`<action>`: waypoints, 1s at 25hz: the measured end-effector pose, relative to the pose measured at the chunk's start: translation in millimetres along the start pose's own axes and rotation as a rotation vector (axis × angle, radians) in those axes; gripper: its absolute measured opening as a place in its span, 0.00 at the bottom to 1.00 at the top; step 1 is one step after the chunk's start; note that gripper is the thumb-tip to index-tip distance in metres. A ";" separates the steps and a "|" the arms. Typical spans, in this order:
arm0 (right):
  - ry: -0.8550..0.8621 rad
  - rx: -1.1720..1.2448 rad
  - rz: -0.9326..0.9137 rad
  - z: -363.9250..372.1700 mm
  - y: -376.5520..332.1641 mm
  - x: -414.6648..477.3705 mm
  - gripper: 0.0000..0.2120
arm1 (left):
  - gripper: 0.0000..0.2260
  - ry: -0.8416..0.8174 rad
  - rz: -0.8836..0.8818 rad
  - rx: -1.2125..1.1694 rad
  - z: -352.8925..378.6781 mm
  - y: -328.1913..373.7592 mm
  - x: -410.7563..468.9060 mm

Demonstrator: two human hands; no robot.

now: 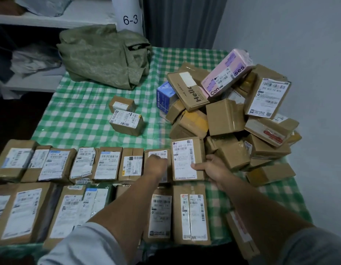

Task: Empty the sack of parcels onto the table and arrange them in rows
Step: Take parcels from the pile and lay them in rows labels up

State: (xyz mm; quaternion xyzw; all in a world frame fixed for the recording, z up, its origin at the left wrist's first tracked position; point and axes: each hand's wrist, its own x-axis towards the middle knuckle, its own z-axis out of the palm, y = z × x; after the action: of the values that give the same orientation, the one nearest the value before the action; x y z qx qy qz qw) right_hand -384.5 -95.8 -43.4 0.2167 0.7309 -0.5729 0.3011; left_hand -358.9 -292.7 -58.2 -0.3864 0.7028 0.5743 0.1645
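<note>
- Reaching forward from the lower edge of the view, both bare forearms stretch over the near row of parcels, with grey sleeves ending near the elbows.
- The left hand is seen from the back, with the wrist bent down and the fingers tucked out of sight. It rests on top of a small parcel in the far row. Whether it grips that parcel or only presses on it cannot be told.
- The right hand holds the end parcel. The thumb lies flat on the lower right of its label and the fingers curl round its right side.
- The end parcel lies flat on the table at the right end of the far row, label up. It is just beside the small parcel under the left hand, and the two hands flank the seam between them.
- This parcel is a brown cardboard box wrapped in clear tape. It carries a tall white shipping label with barcodes and the printed line "502 602-12 815".
- Just to the right of the right hand rises the heap of unsorted brown boxes, tumbled at all angles. A pink box lies tilted on top of it.
- Two loose boxes sit touching each other in the middle of the green-and-white checked cloth, apart from both the rows and the heap.
- The sack, green woven and crumpled, lies slumped at the far left corner of the table, well apart from both hands.
- Both rows run leftward from the hands, with parcels side by side and labels facing up.
</note>
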 end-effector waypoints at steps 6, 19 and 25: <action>-0.083 -0.080 0.090 -3.6 12.1 29.9 0.18 | 0.06 0.020 -0.017 0.035 9.2 -8.3 10.0; -0.079 -0.323 0.203 -0.4 34.3 52.1 0.15 | 0.07 0.038 -0.004 0.106 14.7 -7.1 15.5; 0.056 -0.421 0.116 -12.7 29.1 37.0 0.05 | 0.02 -0.027 0.072 0.117 14.0 1.8 6.7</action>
State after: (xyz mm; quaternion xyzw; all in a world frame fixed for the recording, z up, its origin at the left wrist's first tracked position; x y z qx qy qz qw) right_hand -394.4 -77.4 -87.4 0.2066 0.8288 -0.3831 0.3516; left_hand -367.5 -281.9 -65.5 -0.3428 0.7463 0.5431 0.1752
